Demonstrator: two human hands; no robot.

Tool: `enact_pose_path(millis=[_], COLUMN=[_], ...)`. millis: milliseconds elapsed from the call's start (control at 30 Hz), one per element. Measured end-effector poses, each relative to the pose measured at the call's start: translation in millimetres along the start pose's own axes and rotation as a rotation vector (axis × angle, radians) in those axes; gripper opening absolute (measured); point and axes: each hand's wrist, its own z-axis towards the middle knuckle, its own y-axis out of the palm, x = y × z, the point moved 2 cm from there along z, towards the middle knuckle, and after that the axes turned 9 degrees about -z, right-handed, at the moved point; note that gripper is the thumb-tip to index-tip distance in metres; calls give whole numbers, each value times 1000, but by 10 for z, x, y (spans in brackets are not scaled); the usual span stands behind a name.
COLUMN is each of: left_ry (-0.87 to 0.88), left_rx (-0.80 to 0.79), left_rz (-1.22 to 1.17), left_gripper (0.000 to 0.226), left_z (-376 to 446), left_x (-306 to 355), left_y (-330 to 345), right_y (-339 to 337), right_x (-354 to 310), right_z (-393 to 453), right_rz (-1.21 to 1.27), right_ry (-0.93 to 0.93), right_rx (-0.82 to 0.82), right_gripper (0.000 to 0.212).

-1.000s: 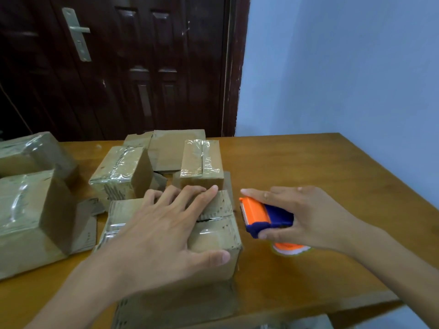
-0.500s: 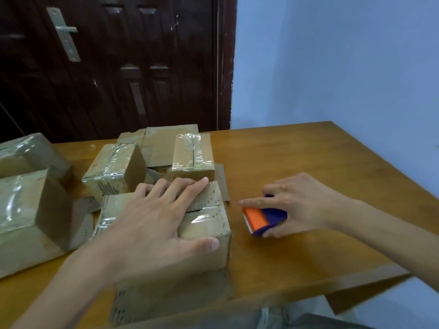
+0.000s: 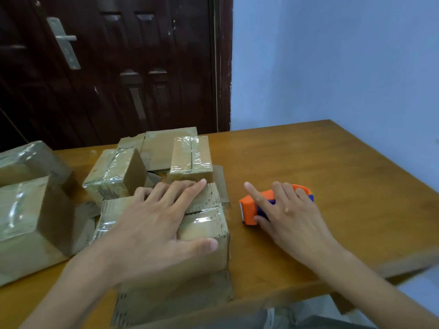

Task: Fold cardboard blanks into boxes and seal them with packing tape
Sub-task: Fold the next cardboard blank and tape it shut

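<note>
Taped boxes on a wooden table (image 3: 332, 162) by a dark door (image 3: 118, 67).
Left hand (image 3: 154, 224) lies flat on a box (image 3: 206, 224); right hand (image 3: 287, 210), fingers loosely spread, rests on the tape dispenser (image 3: 249, 207).

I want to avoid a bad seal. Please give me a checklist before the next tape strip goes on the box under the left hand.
1. Left hand presses flat on box: ok.
2. Top flaps closed: ok; seam visible beside the fingers.
3. Tape already over the seam: cannot tell; only the near part looks glossy.
4. Right hand grips dispenser: not ok; fingers rest loosely on it.
5. Dispenser beside box on table: ok.
</note>
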Motion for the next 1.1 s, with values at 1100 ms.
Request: enact_pose_path(millis=[1100], left_ry=[-341], left_rx=[170], left_rz=[-236], left_gripper=[76], left_z=[-1063], left_x=[-485], left_y=[-173], right_y=[-975], right_x=[-1187], right_z=[-94], right_rz=[1437], right_ry=[559], right_rx=[-199], right_gripper=[25])
